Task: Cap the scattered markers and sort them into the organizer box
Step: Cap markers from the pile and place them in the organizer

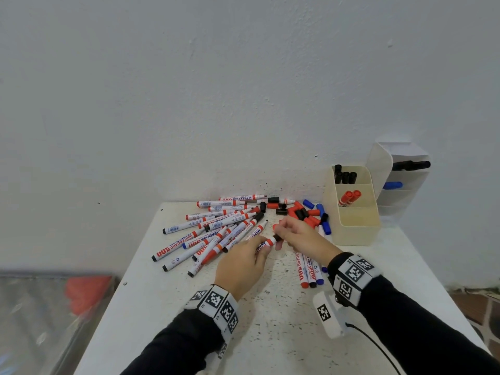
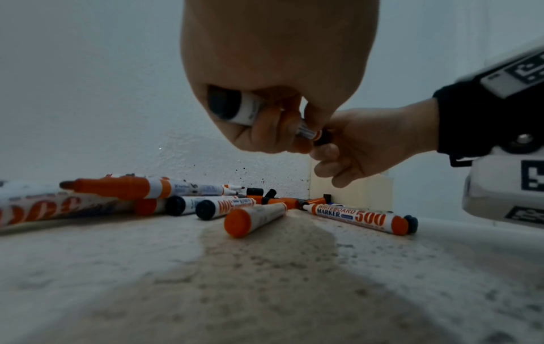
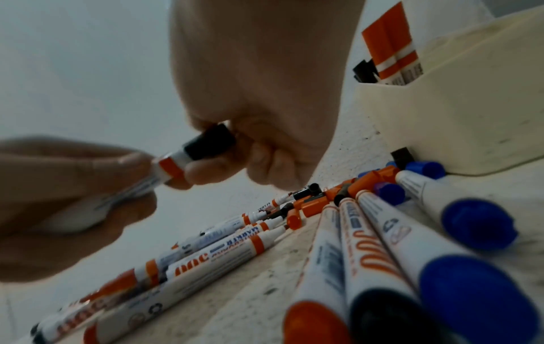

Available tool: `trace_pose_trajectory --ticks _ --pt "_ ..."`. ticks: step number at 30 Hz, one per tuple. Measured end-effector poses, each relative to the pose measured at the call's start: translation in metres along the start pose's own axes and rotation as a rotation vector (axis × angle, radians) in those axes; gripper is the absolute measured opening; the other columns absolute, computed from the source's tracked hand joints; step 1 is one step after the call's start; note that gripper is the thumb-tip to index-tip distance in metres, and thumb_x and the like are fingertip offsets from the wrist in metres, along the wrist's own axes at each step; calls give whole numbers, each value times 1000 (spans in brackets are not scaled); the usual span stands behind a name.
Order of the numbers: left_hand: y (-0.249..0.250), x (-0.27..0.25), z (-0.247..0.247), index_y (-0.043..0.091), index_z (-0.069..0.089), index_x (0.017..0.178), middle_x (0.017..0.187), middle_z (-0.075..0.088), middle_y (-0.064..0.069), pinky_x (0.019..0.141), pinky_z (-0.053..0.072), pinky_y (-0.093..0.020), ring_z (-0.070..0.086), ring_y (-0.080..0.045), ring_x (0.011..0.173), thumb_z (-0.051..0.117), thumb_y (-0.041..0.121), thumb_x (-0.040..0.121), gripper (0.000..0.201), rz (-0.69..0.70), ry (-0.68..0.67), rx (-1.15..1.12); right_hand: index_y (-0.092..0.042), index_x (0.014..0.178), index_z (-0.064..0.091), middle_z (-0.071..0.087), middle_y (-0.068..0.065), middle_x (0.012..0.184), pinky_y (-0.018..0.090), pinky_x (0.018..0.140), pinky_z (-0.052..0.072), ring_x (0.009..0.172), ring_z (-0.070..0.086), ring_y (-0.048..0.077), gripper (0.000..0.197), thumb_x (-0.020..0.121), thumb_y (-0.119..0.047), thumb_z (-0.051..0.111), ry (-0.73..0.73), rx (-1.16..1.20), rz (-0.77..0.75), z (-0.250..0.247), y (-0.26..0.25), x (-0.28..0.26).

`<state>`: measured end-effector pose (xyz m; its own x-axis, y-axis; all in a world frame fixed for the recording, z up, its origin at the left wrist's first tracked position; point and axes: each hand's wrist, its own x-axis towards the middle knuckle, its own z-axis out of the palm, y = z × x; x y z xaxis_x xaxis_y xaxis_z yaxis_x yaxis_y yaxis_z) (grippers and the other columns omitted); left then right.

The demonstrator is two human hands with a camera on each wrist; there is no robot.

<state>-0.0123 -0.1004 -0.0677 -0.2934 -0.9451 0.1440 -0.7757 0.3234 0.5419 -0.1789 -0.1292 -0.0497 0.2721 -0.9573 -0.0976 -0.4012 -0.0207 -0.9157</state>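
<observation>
Head view, frame centre: left hand [image 1: 240,266] grips whiteboard marker [image 1: 266,243]; right hand [image 1: 303,236] pinches its black cap [image 3: 210,145].

The head camera looks down from high up at the white table [image 1: 270,315] and the wall behind it, far from the fingers. The left wrist camera sits low, just behind the left hand [image 2: 276,76], facing the wall. The right wrist camera sits low behind the right hand [image 3: 265,88], very near. All three views share the held marker [image 3: 176,163] between the fingers.
</observation>
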Motion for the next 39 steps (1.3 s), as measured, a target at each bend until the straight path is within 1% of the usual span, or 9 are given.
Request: trace_pose_trajectory --ticks 2,5,9,13,19,26,30,33,39 --pt "4 -1 2 25 55 117 73 55 11 56 39 -23 48 -4 64 35 40 98 31 23 -30 15 -15 77 51 56 -3 60 14 61 39 56 51 7 40 98 -43 32 50 -67 46 4 1 0" --pt "13 -2 7 21 54 114 78 58 5 60 44 -28 52 -12 68 32 38 99 31 2 -59 14 -18 60 40 37 -1 55 29 59 32 56 39 14 47 98 -44 30 229 -181 132 12 3 3" --pt "20 -1 7 13 54 102 78 60 -5 60 42 -28 53 -19 67 33 33 100 30 -14 -111 -59 -18 59 35 33 -2 58 22 52 27 54 32 10 39 98 -22 32 236 -157 134 15 -1 3" --pt "29 3 -1 13 50 88 66 45 3 52 33 -20 42 -8 56 34 36 100 31 -80 -274 -239 -21 64 43 43 -5 64 17 57 31 58 39 5 38 100 -25 30 211 -116 75 11 3 -3" --pt "35 2 0 15 42 82 68 39 4 46 31 -20 35 -7 52 31 41 99 33 -168 -375 -370 -16 56 38 32 -3 52 27 54 27 49 30 9 44 99 -20 34 178 -91 -8 10 -2 -8" --pt "23 17 5 16 55 96 80 52 6 72 43 -26 48 -8 73 27 42 99 39 -86 -192 -347 -13 80 56 58 -1 64 18 52 43 50 50 5 21 87 -32 61 217 -8 -69 -8 -15 -9" --pt "7 24 8 21 57 105 101 60 1 83 45 -26 54 -11 91 23 40 100 39 -122 -56 -78 -18 102 58 58 -15 80 8 62 47 68 57 -1 17 87 -24 62 459 -162 -246 -23 -36 -18" --pt "-4 26 10 16 45 132 129 49 -2 98 44 -31 48 -17 117 37 26 98 36 -217 -201 148 -21 104 48 58 -13 79 13 63 50 65 58 0 22 88 -16 61 729 -127 -403 -52 -55 -25" --pt "-3 27 12 15 53 118 113 53 -1 93 48 -32 52 -15 104 39 29 97 29 -215 -254 244 -1 95 56 59 0 78 30 72 49 75 57 18 8 90 -7 56 1103 -336 -522 -117 -54 -24"
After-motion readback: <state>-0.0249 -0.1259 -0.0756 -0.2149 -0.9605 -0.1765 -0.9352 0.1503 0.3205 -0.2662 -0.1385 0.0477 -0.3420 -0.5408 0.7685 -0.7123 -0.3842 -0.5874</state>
